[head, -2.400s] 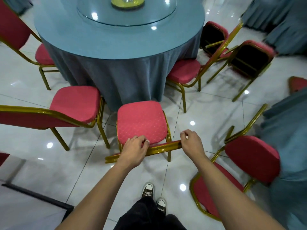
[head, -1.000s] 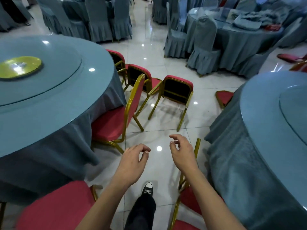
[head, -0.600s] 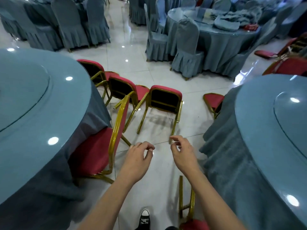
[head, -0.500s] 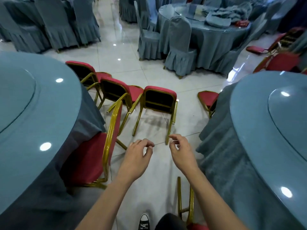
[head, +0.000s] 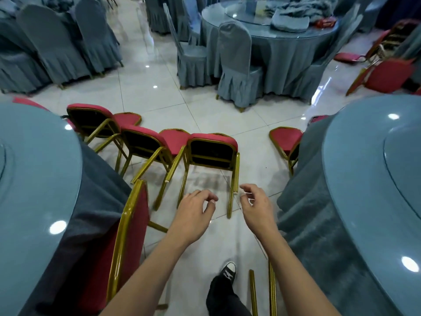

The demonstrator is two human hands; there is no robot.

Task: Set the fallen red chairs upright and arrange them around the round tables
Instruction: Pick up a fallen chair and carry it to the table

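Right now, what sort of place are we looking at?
Most likely a banquet hall or restaurant dining room: round tables draped in blue-grey cloth, rows of covered chairs, and red gold-framed banquet chairs tipped over on a glossy tiled floor.

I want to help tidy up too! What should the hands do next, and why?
Probably reach down and grip the nearest fallen red chair. Both the left hand and right hand hold nothing and hover just short of its gold legs, which point at the person.

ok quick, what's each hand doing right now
left hand: open, fingers loosely curled, holding nothing
right hand: open, fingers loosely curled, holding nothing
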